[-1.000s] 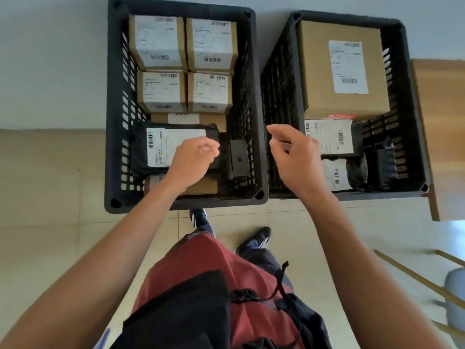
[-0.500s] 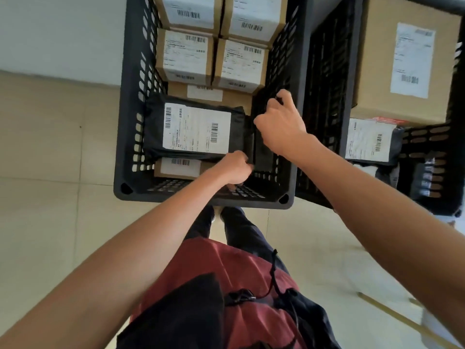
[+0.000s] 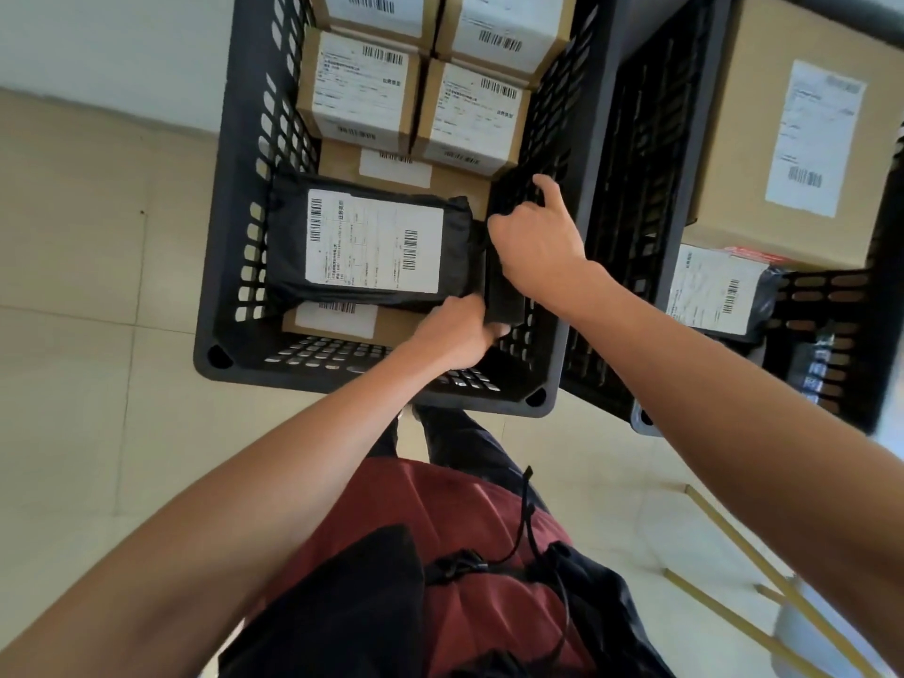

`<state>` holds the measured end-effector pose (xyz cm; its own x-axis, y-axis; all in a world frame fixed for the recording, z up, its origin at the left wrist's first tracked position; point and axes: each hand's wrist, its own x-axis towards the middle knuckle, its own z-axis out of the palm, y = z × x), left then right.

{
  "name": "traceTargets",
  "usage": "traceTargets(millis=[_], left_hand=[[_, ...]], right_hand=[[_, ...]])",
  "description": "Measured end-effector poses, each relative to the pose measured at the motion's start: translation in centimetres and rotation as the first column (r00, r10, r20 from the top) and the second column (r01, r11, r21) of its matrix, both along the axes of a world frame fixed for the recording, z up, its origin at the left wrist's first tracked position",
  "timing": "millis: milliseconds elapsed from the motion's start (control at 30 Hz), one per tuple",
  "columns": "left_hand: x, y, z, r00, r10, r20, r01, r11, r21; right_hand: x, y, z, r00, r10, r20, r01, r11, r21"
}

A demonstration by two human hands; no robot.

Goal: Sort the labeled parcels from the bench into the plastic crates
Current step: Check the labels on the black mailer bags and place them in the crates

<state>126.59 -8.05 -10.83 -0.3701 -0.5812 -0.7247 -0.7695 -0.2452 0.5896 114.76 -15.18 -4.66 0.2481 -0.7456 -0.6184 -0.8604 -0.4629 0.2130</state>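
Both hands are on a small black parcel (image 3: 504, 298) standing on edge in the gap between the black mailer (image 3: 372, 244) and the right wall of the left crate (image 3: 222, 266). Right hand (image 3: 535, 242) is curled over its top end, index finger raised toward the wall mesh. Left hand (image 3: 457, 335) is closed around its near lower end. So a two-hand hold; how tight, can't tell.

Risks, as I judge them:
- The gap is narrow, so forcing the parcel down may snag fingers or knuckles on the wall slots.
- Pushing sideways could shove the mailer and skew it over the flat box (image 3: 337, 320) beneath.
- If released while on edge, the parcel may tip or spring back up.

Around: four labeled cartons (image 3: 359, 85) are packed at the far end, with no room there. The right crate (image 3: 822, 345) sits just beside, holding a large carton (image 3: 792, 134) and a grey bag (image 3: 719, 291). The shared crate walls limit the right wrist's angle.
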Motion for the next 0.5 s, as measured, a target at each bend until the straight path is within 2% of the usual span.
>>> traceTargets(millis=[200, 333, 500], left_hand=[[1.2, 0.2, 0.6, 0.992, 0.121, -0.03, -0.122, 0.992, -0.04], [0.9, -0.2, 0.9, 0.989, 0.148, -0.028, -0.15, 0.986, -0.068], [1.7, -0.1, 0.8, 0.996, 0.084, 0.018, -0.084, 0.996, 0.033]], right_hand=[[0.2, -0.6, -0.1, 0.999, -0.031, 0.031, 0.031, 1.0, 0.001], [0.8, -0.9, 0.0, 0.999, -0.012, -0.037, 0.016, 0.994, 0.112], [0.0, -0.1, -0.3, 0.997, -0.056, 0.048, 0.041, 0.961, 0.272]])
